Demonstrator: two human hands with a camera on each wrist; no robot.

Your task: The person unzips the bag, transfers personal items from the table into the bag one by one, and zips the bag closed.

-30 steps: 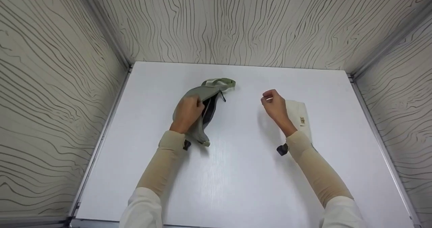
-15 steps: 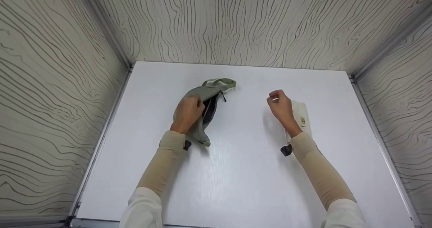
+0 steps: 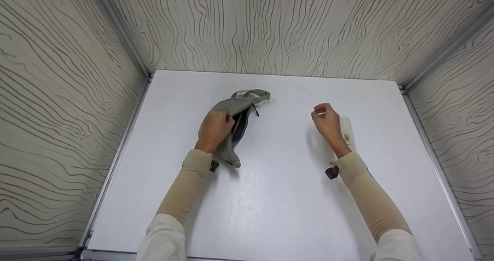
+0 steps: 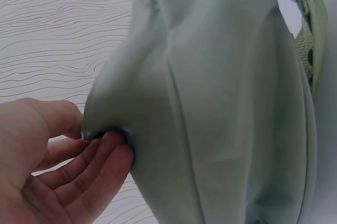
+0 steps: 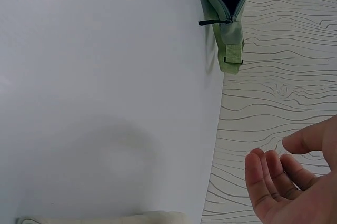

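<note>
A grey-green waist bag (image 3: 231, 105) lies on the left half of the white table, its zip undone and its dark inside showing. My left hand (image 3: 215, 127) pinches the edge of the bag's fabric; in the left wrist view the thumb and fingers (image 4: 113, 153) fold over that edge, fingertips partly tucked into the cloth. Above a cream cloth item (image 3: 346, 129) with a small label hovers my right hand (image 3: 326, 122), its fingers loosely bent with nothing between them. The right arm covers part of the cream item. In the right wrist view the bag's zip pull (image 5: 215, 22) hangs beside its strap end.
Wood-grain patterned panels (image 3: 247, 29) stand behind the white table (image 3: 270, 214) and on both sides. A green strap (image 3: 261, 95) loops off the bag's far end. Dark wrist cameras (image 3: 332, 172) sit under the cuffs.
My right hand has drifted right, farther from the bag and more over the cream item. The left hand keeps its pinch on the bag, and the bag has stayed in place.
</note>
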